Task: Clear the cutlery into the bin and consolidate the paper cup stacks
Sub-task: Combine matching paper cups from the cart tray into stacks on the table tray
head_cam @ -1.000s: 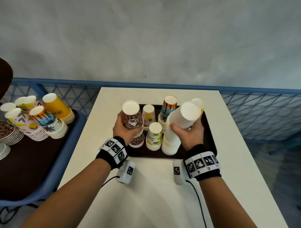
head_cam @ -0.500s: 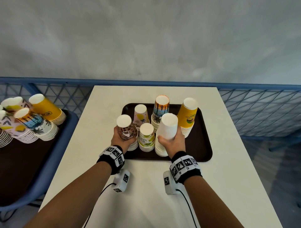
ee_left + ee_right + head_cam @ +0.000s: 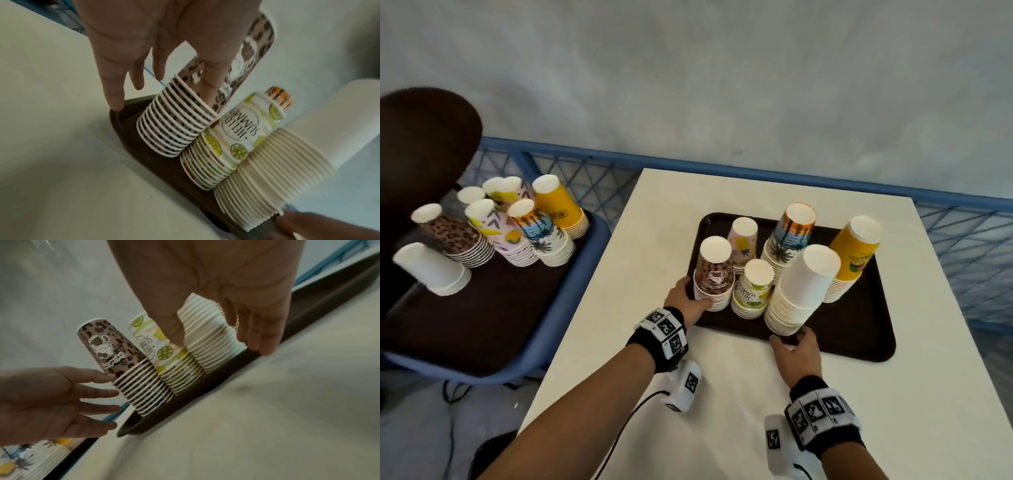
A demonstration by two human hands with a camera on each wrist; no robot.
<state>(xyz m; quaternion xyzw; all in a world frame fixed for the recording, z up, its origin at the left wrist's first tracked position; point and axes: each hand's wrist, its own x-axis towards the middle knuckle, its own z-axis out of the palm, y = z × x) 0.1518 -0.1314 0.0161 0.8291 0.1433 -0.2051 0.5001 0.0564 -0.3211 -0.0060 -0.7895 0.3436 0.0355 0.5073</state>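
Note:
A dark brown tray (image 3: 859,342) on the white table (image 3: 654,222) holds several upside-down paper cup stacks. The leopard-print stack (image 3: 714,274) stands at its front left, a lime-print stack (image 3: 752,289) beside it, then a tall plain white stack (image 3: 803,291). My left hand (image 3: 695,296) lies against the leopard stack (image 3: 174,126) with straight fingers (image 3: 117,97), gripping nothing. My right hand (image 3: 796,341) hovers at the tray's front rim under the white stack (image 3: 211,340), fingers (image 3: 265,344) loose and empty. No cutlery is in view.
Pink pineapple (image 3: 743,243), palm-sunset (image 3: 789,236) and yellow (image 3: 854,253) stacks stand at the back of the tray. To the left, a second dark tray (image 3: 465,325) on a blue-rimmed seat carries several more stacks. A blue mesh fence (image 3: 962,246) runs behind the table.
Both hands set the leopard and white stacks down on the tray and let go. The right hand has drawn back to the tray's front rim; the left slid down beside its stack.

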